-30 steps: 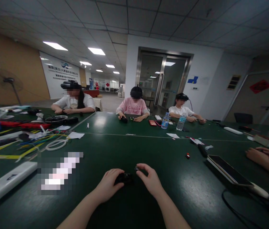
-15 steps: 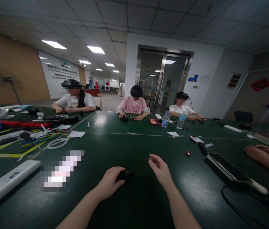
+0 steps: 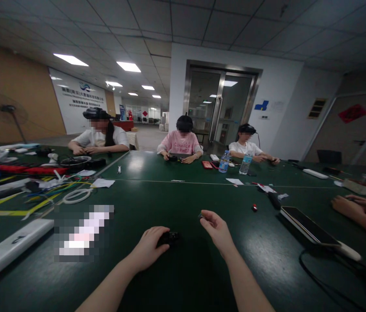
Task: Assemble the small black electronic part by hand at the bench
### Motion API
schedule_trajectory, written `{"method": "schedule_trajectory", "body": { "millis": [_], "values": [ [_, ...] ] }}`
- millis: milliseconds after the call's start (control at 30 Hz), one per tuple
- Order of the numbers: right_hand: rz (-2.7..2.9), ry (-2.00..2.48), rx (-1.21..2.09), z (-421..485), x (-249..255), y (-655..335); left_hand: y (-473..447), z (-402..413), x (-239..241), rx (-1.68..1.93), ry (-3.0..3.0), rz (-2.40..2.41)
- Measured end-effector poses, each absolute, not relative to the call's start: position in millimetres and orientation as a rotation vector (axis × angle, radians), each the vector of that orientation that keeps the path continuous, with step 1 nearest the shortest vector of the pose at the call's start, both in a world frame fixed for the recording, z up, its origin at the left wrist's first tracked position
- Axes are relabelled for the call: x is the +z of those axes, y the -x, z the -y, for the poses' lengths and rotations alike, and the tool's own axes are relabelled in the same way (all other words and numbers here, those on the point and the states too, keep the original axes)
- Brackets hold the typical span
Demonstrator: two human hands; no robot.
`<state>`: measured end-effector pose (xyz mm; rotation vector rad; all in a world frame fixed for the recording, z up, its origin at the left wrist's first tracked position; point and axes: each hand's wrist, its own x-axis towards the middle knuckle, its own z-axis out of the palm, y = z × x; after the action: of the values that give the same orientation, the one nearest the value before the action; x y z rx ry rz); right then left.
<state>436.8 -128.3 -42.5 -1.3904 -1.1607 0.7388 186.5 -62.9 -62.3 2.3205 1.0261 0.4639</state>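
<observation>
On the dark green table, my left hand (image 3: 154,243) is closed round a small black device (image 3: 172,237), thumb on the near side and fingers over the far side. Most of the device is under the palm; its right end shows. A short way to the right, my right hand (image 3: 214,227) is raised over the table, thumb and index finger pinching a small dark piece (image 3: 200,216). Its kind is too small to make out. The two hands are apart. Beyond the right hand lies a small red object (image 3: 254,208).
A long white device (image 3: 12,249) and a blurred-out bright rectangle (image 3: 87,232) lie to the left. To the right are a phone-like black slab (image 3: 309,225) and a black cable (image 3: 302,264). Two water bottles (image 3: 224,162) stand farther back. Several people sit around the table.
My right hand has turned slightly, and the pinched piece shows less between the fingertips. My left hand stays on the black device. The whole view has shifted a little.
</observation>
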Motion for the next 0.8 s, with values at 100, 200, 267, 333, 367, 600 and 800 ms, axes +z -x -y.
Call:
{"method": "schedule_trajectory", "body": {
  "millis": [100, 200, 267, 333, 367, 600, 800],
  "values": [
    [1.207, 1.418, 0.762, 129, -42, -431, -187, 63, -63, 0.476, -2.319, -1.024],
    [1.276, 1.461, 0.785, 130, -41, -423, -187, 63, -64, 0.495, -2.322, -1.008],
    [1.327, 1.485, 0.786, 132, -40, -416, -187, 63, -64, 0.502, -2.329, -0.991],
    [1.382, 1.513, 0.793, 133, -39, -409, -187, 63, -64, 0.508, -2.333, -0.983],
    [1.418, 1.514, 0.812, 133, -38, -405, -187, 63, -65, 0.514, -2.335, -0.984],
    [1.552, 1.555, 0.802, 131, -45, -383, -187, 61, -69, 0.570, -2.345, -0.965],
    [1.708, 1.697, 0.723, 131, -42, -370, -189, 61, -71, 0.562, -2.354, -0.996]
  ]
}}
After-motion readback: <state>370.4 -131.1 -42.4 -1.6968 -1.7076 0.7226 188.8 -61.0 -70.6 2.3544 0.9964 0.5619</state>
